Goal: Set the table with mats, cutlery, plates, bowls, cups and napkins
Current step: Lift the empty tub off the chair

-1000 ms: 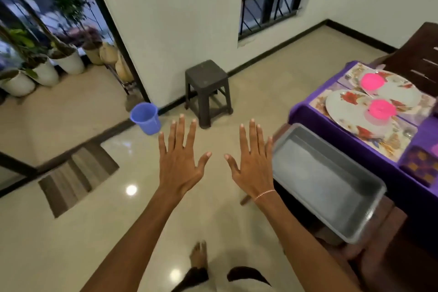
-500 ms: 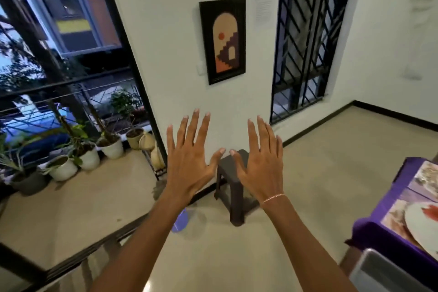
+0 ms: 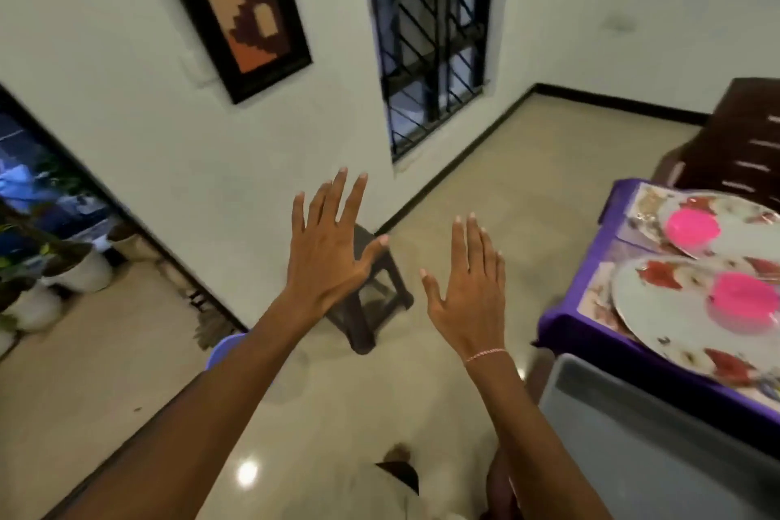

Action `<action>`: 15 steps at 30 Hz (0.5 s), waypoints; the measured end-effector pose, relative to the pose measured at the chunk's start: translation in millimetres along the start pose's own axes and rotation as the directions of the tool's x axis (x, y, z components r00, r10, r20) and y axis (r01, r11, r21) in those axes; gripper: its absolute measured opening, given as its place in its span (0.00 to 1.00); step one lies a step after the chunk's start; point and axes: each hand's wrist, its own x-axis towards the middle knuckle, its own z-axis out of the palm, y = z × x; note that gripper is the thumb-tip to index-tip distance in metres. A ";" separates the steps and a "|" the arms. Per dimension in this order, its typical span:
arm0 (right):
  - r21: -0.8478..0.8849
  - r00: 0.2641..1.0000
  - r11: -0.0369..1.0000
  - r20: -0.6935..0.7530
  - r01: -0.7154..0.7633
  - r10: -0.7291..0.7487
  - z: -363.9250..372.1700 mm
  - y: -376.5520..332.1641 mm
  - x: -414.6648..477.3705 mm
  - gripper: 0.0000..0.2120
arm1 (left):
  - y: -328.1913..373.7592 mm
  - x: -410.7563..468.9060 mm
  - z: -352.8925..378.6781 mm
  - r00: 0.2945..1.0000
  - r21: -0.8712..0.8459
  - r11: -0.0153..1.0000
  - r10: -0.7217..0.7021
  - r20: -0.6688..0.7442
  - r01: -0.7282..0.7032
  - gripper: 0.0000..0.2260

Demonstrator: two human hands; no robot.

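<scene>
Running rightward from pots (image 3: 80,270) past a stool (image 3: 380,300), the floor (image 3: 506,198) lay under the left hand (image 3: 333,253) and right hand (image 3: 472,291), both empty, fingers straight and spread. On the purple table (image 3: 561,334), plates (image 3: 667,308) on mats (image 3: 595,300) carried pink bowls (image 3: 743,300). The view had swung right since, revealing both plates.

Blue cup (image 3: 223,348) mostly behind left forearm (image 3: 236,397)

White-walled room with a glossy beige floor (image 3: 527,190).
A dark stool (image 3: 380,296) stands by the wall (image 3: 126,118). Up left of it hangs a black-framed picture (image 3: 236,8), up right a barred window (image 3: 430,42). Far left of the stool, potted plants (image 3: 84,274) sit outside a glass door (image 3: 33,190). Far right is dark wooden furniture (image 3: 747,139).
</scene>
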 end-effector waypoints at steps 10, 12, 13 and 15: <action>-0.085 0.714 0.709 -0.121 -0.700 0.690 -3.6 174.4 -127.3 0.39 | 214.3 40.1 200.4 0.682 -0.350 0.776 0.629 0.373 -0.524 0.39; -0.076 0.607 0.603 -0.172 -0.794 0.776 -1.7 191.2 -143.4 0.39 | 256.0 44.1 237.4 0.551 -0.436 0.662 0.750 0.367 -0.610 0.38; -0.075 0.544 0.541 -0.192 -0.838 0.817 -0.2 198.0 -151.4 0.39 | 275.3 42.8 256.3 0.478 -0.467 0.600 0.800 0.363 -0.649 0.37; -0.074 0.429 0.424 -0.214 -0.903 0.877 4.5 206.0 -163.5 0.38 | 299.8 39.7 288.1 0.366 -0.487 0.513 0.854 0.370 -0.707 0.36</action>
